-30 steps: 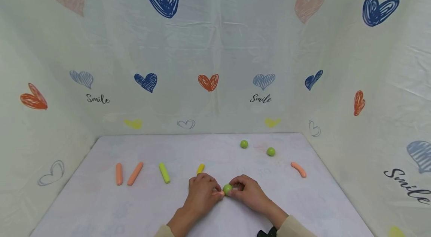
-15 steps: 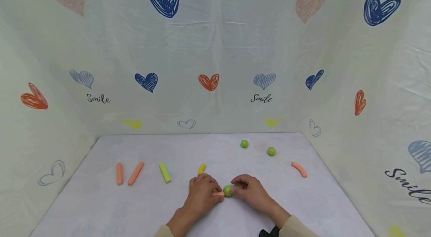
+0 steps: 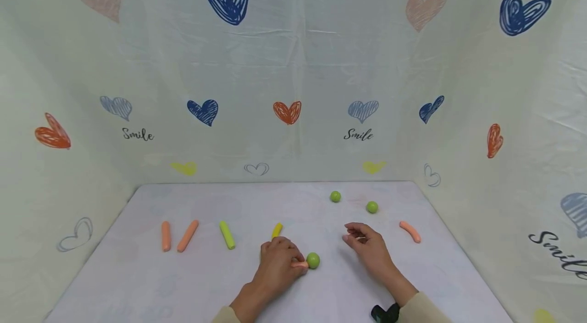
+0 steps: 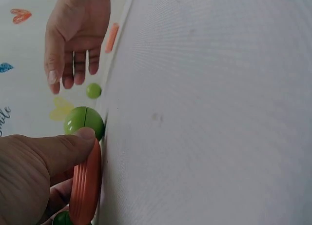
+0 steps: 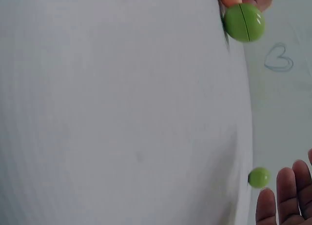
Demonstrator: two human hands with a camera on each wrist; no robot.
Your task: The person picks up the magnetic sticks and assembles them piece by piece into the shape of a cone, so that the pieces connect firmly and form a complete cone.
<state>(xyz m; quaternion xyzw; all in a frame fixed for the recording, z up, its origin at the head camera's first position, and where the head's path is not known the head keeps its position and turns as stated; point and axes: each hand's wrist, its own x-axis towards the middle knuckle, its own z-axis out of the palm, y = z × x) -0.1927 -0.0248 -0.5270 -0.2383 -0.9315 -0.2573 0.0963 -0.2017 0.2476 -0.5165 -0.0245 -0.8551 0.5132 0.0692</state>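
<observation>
Orange stick point(image 4: 86, 186), pinched in the left hand point(image 3: 278, 261), points to three o'clock against a green ball point(image 3: 313, 260); the empty right hand point(image 3: 372, 251) hangs farther off, toward two.

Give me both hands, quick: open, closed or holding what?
Left hand: closed, holding a ridged orange stick, its end beside a green ball.
Right hand: open, holding nothing.

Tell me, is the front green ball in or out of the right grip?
Out. The green ball sits on the table, while the right grip is plainly apart from it, holding nothing.
</observation>
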